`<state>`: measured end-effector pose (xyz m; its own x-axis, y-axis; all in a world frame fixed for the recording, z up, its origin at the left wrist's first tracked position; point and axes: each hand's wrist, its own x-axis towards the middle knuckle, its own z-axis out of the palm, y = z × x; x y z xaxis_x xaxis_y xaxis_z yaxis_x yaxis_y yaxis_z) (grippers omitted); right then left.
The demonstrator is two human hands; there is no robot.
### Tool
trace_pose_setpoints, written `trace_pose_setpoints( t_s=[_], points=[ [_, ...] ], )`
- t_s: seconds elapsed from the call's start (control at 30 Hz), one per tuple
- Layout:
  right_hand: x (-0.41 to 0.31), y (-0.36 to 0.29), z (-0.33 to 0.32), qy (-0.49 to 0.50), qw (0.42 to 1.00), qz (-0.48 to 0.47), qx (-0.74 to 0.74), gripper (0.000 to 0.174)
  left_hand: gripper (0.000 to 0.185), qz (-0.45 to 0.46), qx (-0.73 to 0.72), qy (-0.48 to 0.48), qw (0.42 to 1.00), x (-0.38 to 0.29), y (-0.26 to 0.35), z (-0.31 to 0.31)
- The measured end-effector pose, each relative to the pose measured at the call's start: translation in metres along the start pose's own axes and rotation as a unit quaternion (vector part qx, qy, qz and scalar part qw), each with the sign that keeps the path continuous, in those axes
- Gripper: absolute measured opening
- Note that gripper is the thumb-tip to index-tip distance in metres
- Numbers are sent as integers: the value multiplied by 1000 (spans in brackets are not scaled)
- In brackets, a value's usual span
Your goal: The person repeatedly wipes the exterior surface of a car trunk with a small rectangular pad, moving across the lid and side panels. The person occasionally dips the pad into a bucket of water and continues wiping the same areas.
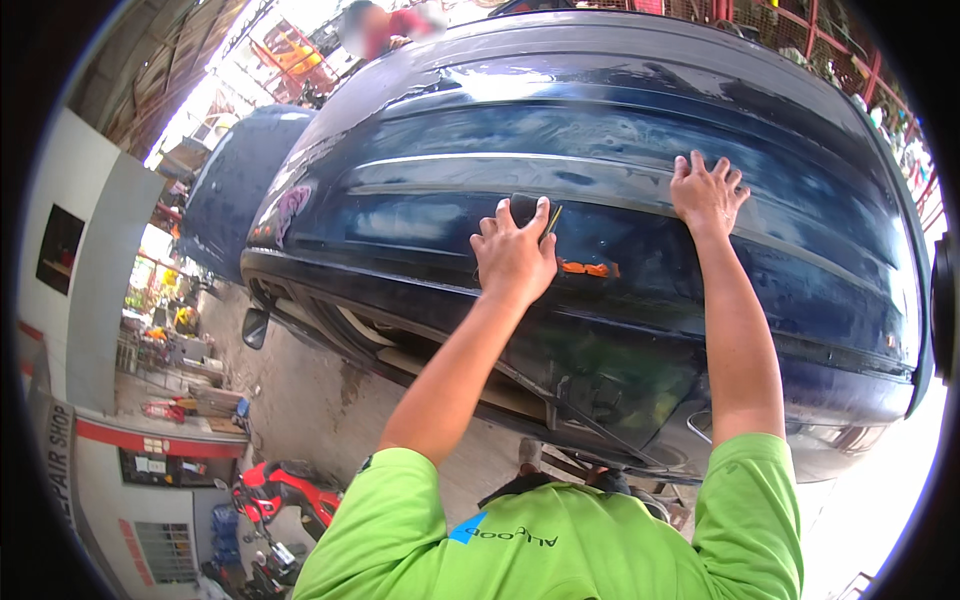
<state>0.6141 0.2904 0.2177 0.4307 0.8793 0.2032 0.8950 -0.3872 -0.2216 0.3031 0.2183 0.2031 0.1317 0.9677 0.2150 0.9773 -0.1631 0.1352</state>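
Before me stretches the wet, dark blue roof of a vehicle [450,180], with long raised ribs and dull, cloudy patches. My left hand [516,255] presses on a small dark block [525,206], its fingers spread over it; whether it is a sanding block I cannot tell. A thin yellow strip [555,218] shows beside that hand. Farther right, my right hand [709,196] rests on the roof with its fingers apart and holds nothing. An orange patch [589,268] lies on the roof just right of my left hand. Toward the left end is a crumpled purple cloth [291,206].
Below the roof edge are an open window [465,375] and a side mirror [255,328]. Another person [386,30] is at the roof's far side. A second blue vehicle [240,180] stands at left, a red motorcycle [281,487] on the ground at lower left.
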Motion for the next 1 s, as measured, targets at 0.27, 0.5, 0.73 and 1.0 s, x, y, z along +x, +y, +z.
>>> trace_pose_setpoints(
  t_s=[0.27, 0.5, 0.73, 1.0],
  points=[
    [1, -6, -2, 11, 1000, 20, -13, 55, 49, -345, 58, -1, 937, 35, -159, -68],
    [-1, -6, 1, 16, 998, 16, -54, 58, 51, 50, -31, 80, 995, -8, -80, 39],
    [5, -12, 6, 10, 996, 36, -83, 54, 54, -320, 54, 10, 946, 62, -332, -60],
    [5, -8, 9, 27, 995, 26, -97, 52, 51, -42, 38, 35, 998, 9, -178, -12]
  ],
)
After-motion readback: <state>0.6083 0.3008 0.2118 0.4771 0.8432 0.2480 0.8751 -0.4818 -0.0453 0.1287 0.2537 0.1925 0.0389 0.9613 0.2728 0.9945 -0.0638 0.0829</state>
